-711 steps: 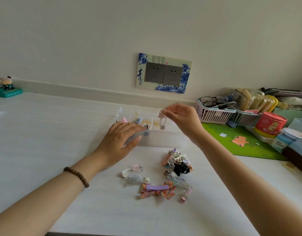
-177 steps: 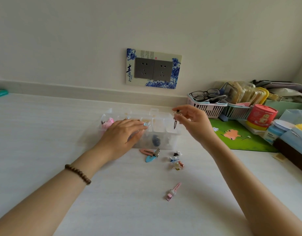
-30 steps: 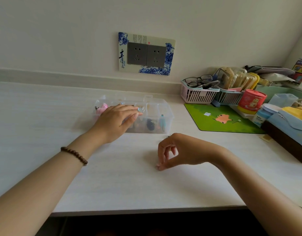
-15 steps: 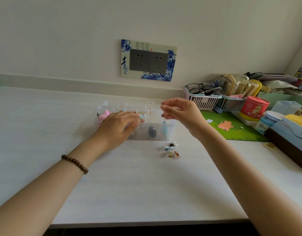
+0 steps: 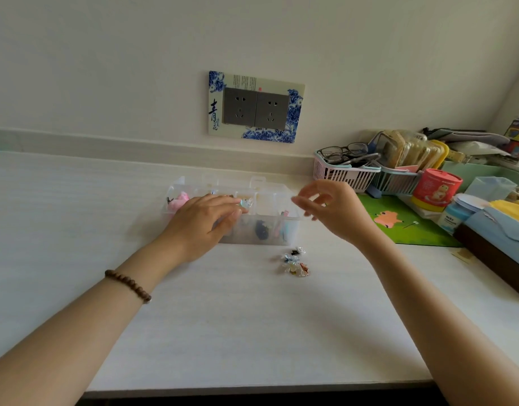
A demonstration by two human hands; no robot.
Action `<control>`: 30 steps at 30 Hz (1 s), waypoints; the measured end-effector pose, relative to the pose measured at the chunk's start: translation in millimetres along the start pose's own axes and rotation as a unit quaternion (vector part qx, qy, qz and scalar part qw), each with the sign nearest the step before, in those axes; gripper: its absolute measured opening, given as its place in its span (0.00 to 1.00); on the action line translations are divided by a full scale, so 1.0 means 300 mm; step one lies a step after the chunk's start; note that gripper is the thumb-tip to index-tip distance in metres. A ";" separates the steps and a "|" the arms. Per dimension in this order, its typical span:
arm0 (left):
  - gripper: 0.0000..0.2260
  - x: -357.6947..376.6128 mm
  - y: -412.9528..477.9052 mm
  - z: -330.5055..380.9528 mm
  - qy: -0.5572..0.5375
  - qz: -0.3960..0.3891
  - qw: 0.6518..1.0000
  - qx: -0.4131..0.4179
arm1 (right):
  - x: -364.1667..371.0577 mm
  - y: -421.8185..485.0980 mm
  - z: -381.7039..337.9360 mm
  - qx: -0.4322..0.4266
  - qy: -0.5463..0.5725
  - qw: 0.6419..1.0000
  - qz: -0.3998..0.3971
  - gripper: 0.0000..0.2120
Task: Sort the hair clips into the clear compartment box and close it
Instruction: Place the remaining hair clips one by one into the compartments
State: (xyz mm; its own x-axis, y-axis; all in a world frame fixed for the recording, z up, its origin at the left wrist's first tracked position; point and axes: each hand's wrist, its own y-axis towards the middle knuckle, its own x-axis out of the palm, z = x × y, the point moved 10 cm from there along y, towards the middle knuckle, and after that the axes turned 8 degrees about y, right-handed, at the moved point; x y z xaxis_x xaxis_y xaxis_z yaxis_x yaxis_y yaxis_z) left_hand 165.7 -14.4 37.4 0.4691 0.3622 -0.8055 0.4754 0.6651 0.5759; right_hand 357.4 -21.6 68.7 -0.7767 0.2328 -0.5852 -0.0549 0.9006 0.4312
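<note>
A clear plastic compartment box [image 5: 277, 189] stands open on the white bench [image 5: 237, 323], toward the wall. The left hand [image 5: 198, 225] lies palm down over its near left part, fingers straight and together, their tips reaching the middle dividers; a brown beaded bracelet [image 5: 127, 285] sits on that wrist. The right hand [image 5: 335, 212] hovers just above the box's right end, not touching it, with fingers loosely spread and slightly bent and nothing visible between them. Inside the box a pink fuzzy clip [image 5: 179, 200] shows at the left end, a dark clip [image 5: 261, 230] in a near compartment, and blue and pink clips [image 5: 283, 230] in the near right one. A small cluster of clear and coloured hair clips [image 5: 294, 261] lies on the bench just in front of the box's right corner, below the right hand and apart from both hands.
</note>
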 end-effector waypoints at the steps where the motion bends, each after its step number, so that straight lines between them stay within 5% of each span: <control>1: 0.26 -0.005 -0.001 0.002 0.005 0.004 1.000 0.001 | 0.015 -0.023 0.019 0.022 0.023 0.999 -0.039 0.07; 10: 0.24 0.001 -0.006 0.006 0.012 0.004 1.000 0.011 | 0.094 -0.125 0.246 0.169 0.002 0.980 -0.102 0.06; 20: 0.23 0.007 -0.004 0.000 0.007 0.003 1.000 0.008 | 0.122 -0.125 0.188 0.099 0.046 0.984 -0.141 0.07; 25: 0.24 0.033 0.003 -0.019 -0.001 -0.013 1.000 0.004 | 0.072 -0.057 0.009 0.015 0.153 0.985 -0.081 0.09; 30: 0.23 0.033 0.004 -0.026 -0.005 -0.011 1.000 -0.001 | 0.093 0.081 -0.004 0.022 0.125 0.992 -0.018 0.09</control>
State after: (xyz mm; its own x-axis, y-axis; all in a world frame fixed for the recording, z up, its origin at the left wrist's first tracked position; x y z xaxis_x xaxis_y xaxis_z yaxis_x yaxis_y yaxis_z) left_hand 165.1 -4.8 29.1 0.4663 0.3397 -0.8168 0.4848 0.6741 0.5572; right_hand 333.4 6.3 63.7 -0.9061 0.1068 -0.4093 -0.0621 0.9235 0.3786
